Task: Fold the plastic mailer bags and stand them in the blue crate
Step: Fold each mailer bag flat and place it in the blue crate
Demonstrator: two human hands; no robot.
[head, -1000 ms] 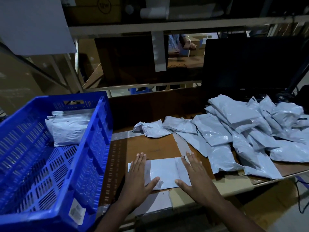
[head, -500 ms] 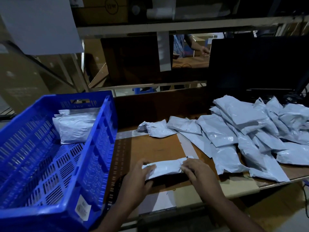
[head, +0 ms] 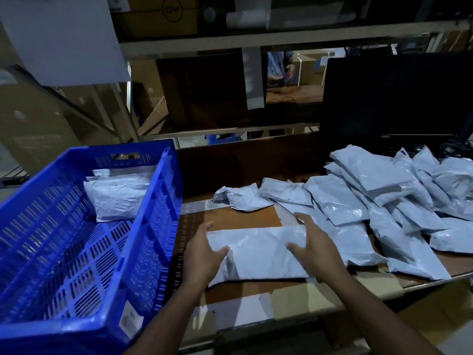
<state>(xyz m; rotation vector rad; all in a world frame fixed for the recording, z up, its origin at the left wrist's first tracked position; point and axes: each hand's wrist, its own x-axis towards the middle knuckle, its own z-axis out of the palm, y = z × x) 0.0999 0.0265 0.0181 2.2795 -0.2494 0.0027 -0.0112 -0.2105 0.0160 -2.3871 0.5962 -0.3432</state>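
Note:
A folded grey mailer bag (head: 258, 252) is held just above the brown table between my two hands. My left hand (head: 203, 252) grips its left end, thumb on top and fingers behind. My right hand (head: 313, 248) grips its right end the same way. The blue crate (head: 156, 216) stands tilted at the left, and a few folded bags (head: 120, 198) stand against its far wall. A loose pile of grey mailer bags (head: 384, 201) covers the right of the table.
A dark monitor (head: 394, 98) stands behind the pile at the right. Metal shelving with cardboard boxes (head: 158, 14) rises behind the table. A person's hands (head: 284, 73) show through the gap at the back. The table's front edge (head: 294, 306) is patched with tape.
The flat bag I pressed down a second ago was folded over and is now lifted off the table, held at both ends. The view has shifted slightly left.

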